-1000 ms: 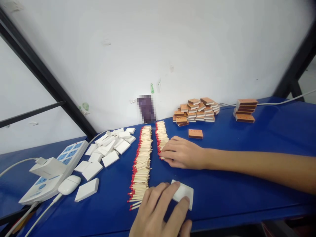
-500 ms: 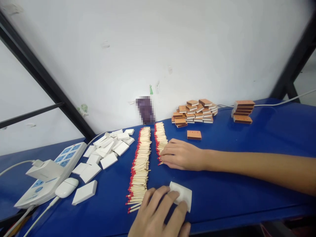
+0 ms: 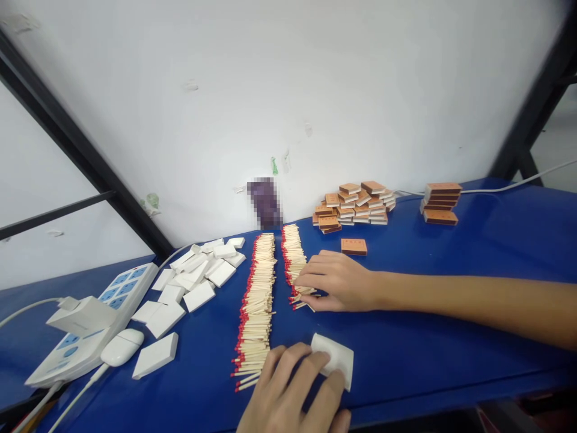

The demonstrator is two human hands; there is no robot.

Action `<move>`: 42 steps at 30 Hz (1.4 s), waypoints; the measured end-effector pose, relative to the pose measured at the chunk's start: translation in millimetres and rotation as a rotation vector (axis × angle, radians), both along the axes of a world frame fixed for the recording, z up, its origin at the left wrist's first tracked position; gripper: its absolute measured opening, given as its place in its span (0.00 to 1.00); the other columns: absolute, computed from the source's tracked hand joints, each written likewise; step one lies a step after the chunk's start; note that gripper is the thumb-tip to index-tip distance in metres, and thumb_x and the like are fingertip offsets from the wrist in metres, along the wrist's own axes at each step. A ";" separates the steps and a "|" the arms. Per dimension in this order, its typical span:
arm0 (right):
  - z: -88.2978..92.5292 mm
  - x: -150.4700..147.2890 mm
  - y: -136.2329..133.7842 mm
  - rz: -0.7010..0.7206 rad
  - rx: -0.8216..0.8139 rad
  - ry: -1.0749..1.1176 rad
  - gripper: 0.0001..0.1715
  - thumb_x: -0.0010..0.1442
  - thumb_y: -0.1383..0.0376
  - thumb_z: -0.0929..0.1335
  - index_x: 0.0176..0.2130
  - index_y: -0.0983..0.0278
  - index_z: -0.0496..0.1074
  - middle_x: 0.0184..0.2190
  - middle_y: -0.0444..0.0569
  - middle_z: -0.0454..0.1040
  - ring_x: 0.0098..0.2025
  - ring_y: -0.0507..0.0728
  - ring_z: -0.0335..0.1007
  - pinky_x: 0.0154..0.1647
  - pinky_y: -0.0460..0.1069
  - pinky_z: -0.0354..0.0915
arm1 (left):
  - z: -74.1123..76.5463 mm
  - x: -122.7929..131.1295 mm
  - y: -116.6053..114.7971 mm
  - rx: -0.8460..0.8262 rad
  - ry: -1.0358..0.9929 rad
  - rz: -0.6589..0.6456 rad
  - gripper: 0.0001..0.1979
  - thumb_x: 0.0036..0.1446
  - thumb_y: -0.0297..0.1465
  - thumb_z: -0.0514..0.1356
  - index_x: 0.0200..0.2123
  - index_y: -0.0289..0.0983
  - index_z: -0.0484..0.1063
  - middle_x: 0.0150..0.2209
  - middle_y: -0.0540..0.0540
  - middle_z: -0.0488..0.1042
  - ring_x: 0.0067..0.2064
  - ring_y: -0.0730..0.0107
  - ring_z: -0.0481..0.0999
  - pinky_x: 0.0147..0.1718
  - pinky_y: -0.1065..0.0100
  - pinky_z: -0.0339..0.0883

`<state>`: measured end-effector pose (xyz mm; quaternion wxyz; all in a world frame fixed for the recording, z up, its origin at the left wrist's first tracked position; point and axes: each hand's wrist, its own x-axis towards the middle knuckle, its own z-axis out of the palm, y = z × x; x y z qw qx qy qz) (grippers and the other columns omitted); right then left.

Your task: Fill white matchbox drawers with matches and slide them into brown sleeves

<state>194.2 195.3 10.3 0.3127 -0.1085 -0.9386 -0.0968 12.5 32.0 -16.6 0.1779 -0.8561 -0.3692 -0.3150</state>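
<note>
Two long rows of red-tipped matches lie on the blue table: a left row [image 3: 256, 300] and a shorter right row [image 3: 293, 246]. My right hand [image 3: 338, 281] rests over the near end of the right row, fingers curved on the matches, with several match ends showing below its fingertips. My left hand [image 3: 295, 388] lies at the front edge beside the left row, its fingers apart and its fingertips on a white tray [image 3: 338, 356]. A single orange matchbox [image 3: 354, 246] lies beyond my right hand.
White trays [image 3: 193, 276] are heaped at the left, near a power strip [image 3: 99, 325] with a white charger and cables. Orange matchboxes are piled [image 3: 356, 204] by the wall, and more are stacked [image 3: 440, 204] farther right. A pixelated dark object [image 3: 265, 203] leans on the wall.
My right hand has shifted slightly, its thumb apart from the fingers, and more loose match ends show beneath it. My left hand stays at the white tray.
</note>
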 end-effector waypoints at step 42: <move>-10.9 -2.5 -9.2 -0.049 -0.436 0.101 0.02 0.62 0.68 0.70 0.37 0.64 0.76 0.37 0.48 0.76 0.40 0.56 0.70 0.44 0.52 0.63 | -0.7 4.1 2.0 -0.008 -0.005 0.007 0.12 0.68 0.31 0.54 0.42 0.40 0.78 0.43 0.50 0.80 0.44 0.59 0.75 0.48 0.58 0.66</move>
